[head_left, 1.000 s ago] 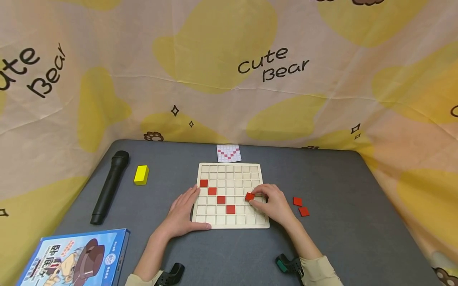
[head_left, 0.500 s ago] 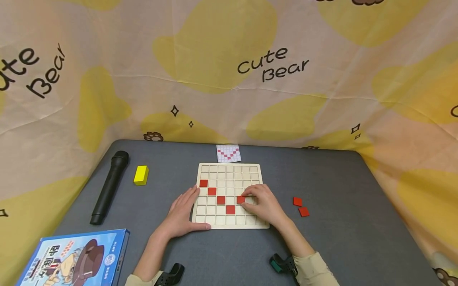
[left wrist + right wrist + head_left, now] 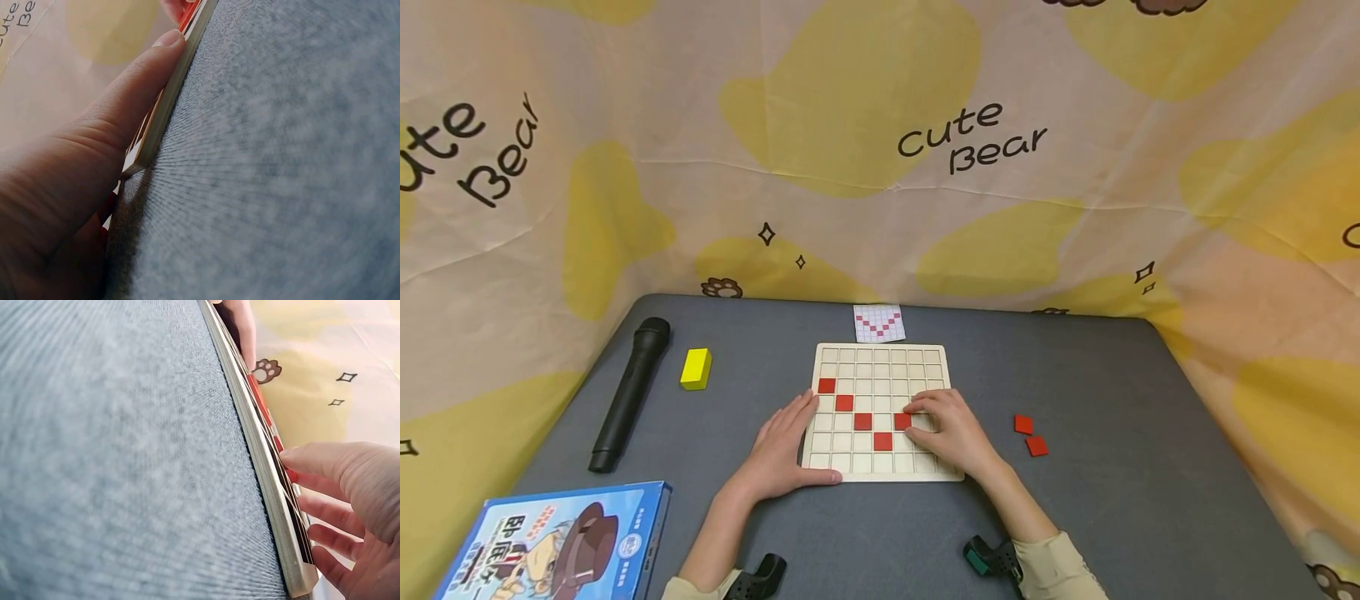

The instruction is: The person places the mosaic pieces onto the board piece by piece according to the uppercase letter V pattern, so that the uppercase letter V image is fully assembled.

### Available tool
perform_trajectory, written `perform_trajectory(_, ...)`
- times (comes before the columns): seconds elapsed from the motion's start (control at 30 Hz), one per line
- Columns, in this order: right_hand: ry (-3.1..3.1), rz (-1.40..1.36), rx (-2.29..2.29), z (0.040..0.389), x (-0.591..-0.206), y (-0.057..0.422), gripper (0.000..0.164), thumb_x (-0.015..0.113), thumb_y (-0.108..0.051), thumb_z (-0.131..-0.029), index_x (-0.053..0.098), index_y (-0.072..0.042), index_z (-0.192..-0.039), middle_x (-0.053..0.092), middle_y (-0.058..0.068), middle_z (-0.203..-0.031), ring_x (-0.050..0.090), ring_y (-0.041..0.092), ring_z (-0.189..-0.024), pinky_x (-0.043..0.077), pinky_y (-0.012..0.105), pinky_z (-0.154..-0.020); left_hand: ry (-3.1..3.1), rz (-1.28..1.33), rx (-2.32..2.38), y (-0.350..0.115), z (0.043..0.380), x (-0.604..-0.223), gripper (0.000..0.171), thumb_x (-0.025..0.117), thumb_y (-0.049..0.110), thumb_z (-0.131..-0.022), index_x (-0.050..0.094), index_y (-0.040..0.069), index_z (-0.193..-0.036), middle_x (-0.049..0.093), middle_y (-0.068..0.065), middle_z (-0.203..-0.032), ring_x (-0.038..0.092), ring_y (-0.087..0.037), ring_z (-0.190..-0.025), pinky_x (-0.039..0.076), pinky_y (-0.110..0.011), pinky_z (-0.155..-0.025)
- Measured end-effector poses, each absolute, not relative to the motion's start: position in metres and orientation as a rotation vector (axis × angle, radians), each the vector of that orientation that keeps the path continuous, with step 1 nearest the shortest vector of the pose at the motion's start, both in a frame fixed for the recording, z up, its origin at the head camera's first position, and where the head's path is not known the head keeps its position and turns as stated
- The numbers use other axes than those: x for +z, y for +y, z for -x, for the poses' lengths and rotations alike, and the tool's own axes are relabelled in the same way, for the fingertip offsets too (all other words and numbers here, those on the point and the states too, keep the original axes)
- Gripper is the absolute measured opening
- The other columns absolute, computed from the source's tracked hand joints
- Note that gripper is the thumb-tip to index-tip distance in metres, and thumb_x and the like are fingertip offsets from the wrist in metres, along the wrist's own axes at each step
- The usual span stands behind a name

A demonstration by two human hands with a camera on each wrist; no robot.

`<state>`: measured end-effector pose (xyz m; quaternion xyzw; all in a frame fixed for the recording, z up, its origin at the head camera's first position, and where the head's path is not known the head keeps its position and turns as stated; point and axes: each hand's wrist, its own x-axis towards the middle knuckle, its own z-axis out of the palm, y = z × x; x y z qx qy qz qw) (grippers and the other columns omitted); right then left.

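A pale square grid board (image 3: 853,463) lies on the grey table. Red square tiles fill several of its cells in a diagonal from the left, among them a tile (image 3: 883,442) in the lowest spot. My right hand (image 3: 955,432) pinches another red tile (image 3: 902,422) between thumb and fingers, at a cell up and right of that one. In the right wrist view the thumb (image 3: 306,457) meets red at the board's surface. My left hand (image 3: 782,450) rests at the board's left side, fingers extended; its thumb (image 3: 140,84) lies along the near edge.
Two loose red tiles (image 3: 1023,424) lie right of the board. Behind it is a small card (image 3: 880,323) with a pink V-shaped grid pattern. Leftward are a yellow block (image 3: 696,369), a black microphone (image 3: 628,396) and a blue picture box (image 3: 557,542). A printed cloth hangs behind.
My right hand has moved left over the board and lowered the red tile from a tilted hold to lie in line with a cell. The left hand has stayed put.
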<state>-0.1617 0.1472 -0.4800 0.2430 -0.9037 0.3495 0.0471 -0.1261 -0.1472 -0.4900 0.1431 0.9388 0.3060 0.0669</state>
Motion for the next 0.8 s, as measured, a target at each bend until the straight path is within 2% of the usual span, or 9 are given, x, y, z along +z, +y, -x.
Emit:
perform_trajectory(0.33, -2.678, -0.781, 1.031, 0.1601, -0.4835, 0.1468, 0.024, 0.079, -0.011, -0.08, 0.076, -0.01, -0.104, 0.066, 0.008, -0.113, 0.052, 0.027, -0.108, 0.045, 0.047, -0.089, 2.829, -0.435, 0.922, -0.1471, 0.1263, -0.4907, 0.119, 0.081, 0.059, -0.067, 0.023, 0.003, -0.155, 0.019, -0.015, -0.16, 0.019, -0.035, -0.145, 0.014, -0.057, -0.114)
perform_trajectory(0.8, -2.708, -0.702, 1.14, 0.1595, -0.4795, 0.1546, 0.022, 0.077, -0.014, -0.084, 0.075, -0.011, -0.106, 0.066, 0.005, -0.117, 0.052, 0.025, -0.112, 0.043, 0.048, -0.093, 2.835, -0.448, 0.922, -0.1476, 0.1262, -0.4904, 0.118, 0.082, 0.058, -0.068, 0.023, 0.003, -0.154, 0.02, -0.015, -0.16, 0.019, -0.035, -0.145, 0.014, -0.056, -0.114)
